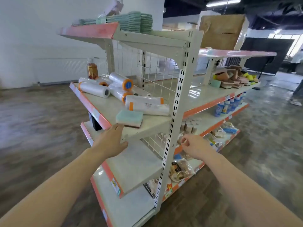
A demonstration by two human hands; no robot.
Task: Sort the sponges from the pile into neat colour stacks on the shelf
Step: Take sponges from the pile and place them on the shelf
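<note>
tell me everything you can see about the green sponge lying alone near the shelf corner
The green sponge is a rounded rectangular block with a pale mint foam top, a lighter middle band and a thin dark brown scouring layer underneath. It looks soft and dry. It lies flat on the middle shelf, near the front corner, just in front of a wrapped plastic roll. The left hand reaches toward it with straight fingers, the tips at its near edge.

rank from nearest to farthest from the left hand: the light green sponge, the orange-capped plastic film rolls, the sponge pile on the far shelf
1. Light green sponge, at the shelf's front edge, just beyond the left hand.
2. Orange-capped plastic film rolls, further back on the same shelf.
3. Sponge pile, far right on the other shelf side.
</note>
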